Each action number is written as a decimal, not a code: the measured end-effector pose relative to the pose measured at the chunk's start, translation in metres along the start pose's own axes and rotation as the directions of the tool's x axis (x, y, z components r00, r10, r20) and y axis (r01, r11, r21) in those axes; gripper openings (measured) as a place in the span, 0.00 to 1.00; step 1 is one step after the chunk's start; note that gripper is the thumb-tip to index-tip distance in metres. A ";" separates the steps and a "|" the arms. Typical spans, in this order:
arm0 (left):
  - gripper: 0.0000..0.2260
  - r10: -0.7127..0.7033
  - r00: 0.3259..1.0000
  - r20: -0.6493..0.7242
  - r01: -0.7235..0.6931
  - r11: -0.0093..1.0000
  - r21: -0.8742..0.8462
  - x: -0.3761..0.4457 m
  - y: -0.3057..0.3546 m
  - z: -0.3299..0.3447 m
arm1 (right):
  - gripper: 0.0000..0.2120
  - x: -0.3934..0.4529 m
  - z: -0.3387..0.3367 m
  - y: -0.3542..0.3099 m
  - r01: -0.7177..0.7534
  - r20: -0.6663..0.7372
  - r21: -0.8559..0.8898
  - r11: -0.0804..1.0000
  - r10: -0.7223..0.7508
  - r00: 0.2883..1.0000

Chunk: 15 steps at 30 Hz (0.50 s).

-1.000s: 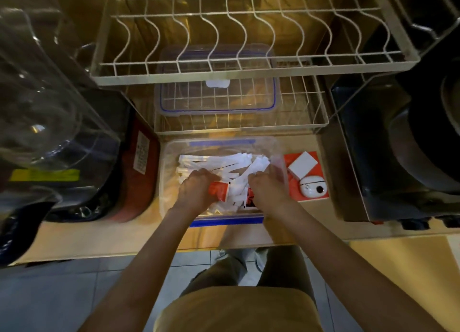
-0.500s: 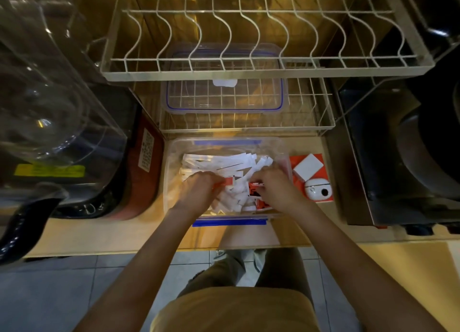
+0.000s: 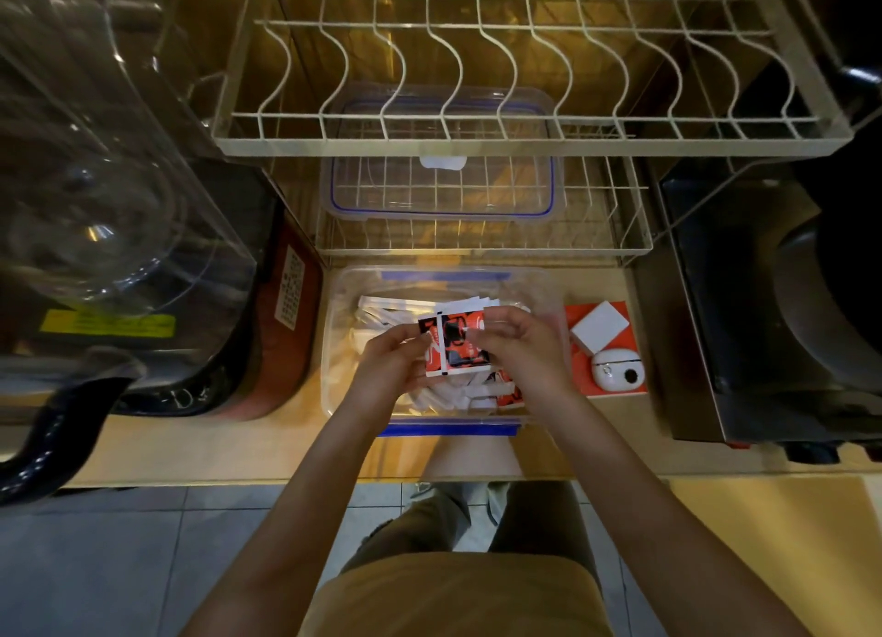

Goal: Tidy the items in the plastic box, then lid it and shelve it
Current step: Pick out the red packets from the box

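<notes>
Wooden counter (image 3: pixel 215 445) under wire dish rack (image 3: pixel 525 140): clear plastic box with blue clips (image 3: pixel 343 302) stood open, white paper sachets (image 3: pixel 396 314) loose inside. Left hand (image 3: pixel 386 374) and right hand (image 3: pixel 525 350) both pinched a stack of red-black sachets (image 3: pixel 453 345) above it. Tidying partway; clear blue-rimmed lid (image 3: pixel 444 192) lay on lower rack shelf, lidding and shelving not yet done
</notes>
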State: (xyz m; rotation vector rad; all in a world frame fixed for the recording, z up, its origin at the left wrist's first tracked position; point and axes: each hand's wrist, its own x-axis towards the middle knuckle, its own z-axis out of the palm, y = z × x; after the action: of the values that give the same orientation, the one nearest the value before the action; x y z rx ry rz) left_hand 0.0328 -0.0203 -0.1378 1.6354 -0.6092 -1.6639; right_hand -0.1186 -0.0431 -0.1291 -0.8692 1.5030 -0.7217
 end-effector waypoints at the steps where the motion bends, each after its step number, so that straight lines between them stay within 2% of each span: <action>1: 0.10 0.000 1.000 0.001 0.000 1.000 -0.003 -0.001 0.000 0.001 | 0.09 0.001 0.003 0.003 0.025 -0.025 -0.026 0.999 -0.025 0.999; 4: 0.11 0.042 0.999 -0.012 -0.041 0.999 0.035 -0.002 -0.002 0.003 | 0.07 0.001 0.011 0.007 0.105 -0.033 -0.097 0.990 -0.109 0.994; 7: 0.12 0.118 0.992 -0.053 -0.108 0.980 0.170 -0.002 -0.005 0.005 | 0.08 0.001 0.013 0.009 0.138 0.027 -0.153 0.979 -0.135 0.990; 10: 0.14 0.202 0.973 -0.111 -0.155 0.930 0.333 -0.002 -0.008 0.007 | 0.10 0.007 0.007 0.007 0.120 0.017 -0.343 0.932 -0.122 0.992; 11: 0.14 0.245 0.961 -0.124 -0.177 0.898 0.403 -0.002 -0.010 0.007 | 0.12 0.011 0.004 0.009 0.091 -0.023 -0.467 0.880 -0.115 0.993; 13: 0.17 0.333 0.934 -0.131 -0.221 0.824 0.522 -0.002 -0.012 0.007 | 0.15 0.015 0.000 0.012 0.045 -0.072 -0.739 0.672 -0.145 0.987; 15: 0.20 0.381 0.917 -0.116 -0.245 0.771 0.588 -0.003 -0.013 0.009 | 0.13 0.013 -0.001 0.017 0.028 -0.049 -0.853 0.521 -0.133 0.990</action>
State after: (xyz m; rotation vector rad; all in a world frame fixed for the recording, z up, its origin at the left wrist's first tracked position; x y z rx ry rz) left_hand 0.0214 -0.0113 -0.1450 1.9583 -1.2718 -1.0710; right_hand -0.1218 -0.0449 -0.1498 -1.6749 1.9483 -0.0071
